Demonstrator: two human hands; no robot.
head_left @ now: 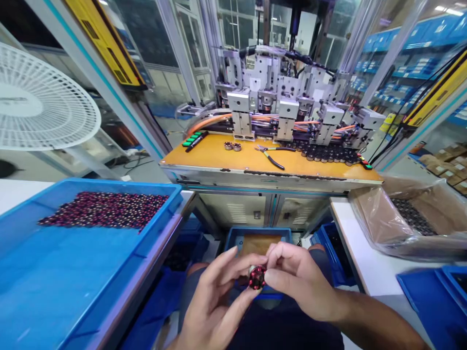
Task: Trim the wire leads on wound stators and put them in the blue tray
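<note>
My left hand [224, 296] holds a small round stator [257, 277] with red windings and a dark centre between thumb and fingers, above my lap. My right hand [297, 277] meets it from the right; its thumb and bent fingers are closed at the stator's edge. What lies between the right fingertips is partly hidden. Rows of similar red-and-dark parts [105, 209] fill the far part of the blue tray [54, 272] on my left.
Ahead stands a machine [286, 116] over an orange worktop [215, 163]. On it lie pliers [272, 156], two small round parts [232, 146] and many dark cylinders [324, 153]. A plastic-lined carton [379, 221] stands right, a white fan [44, 99] left. Below is a blue bin [259, 231].
</note>
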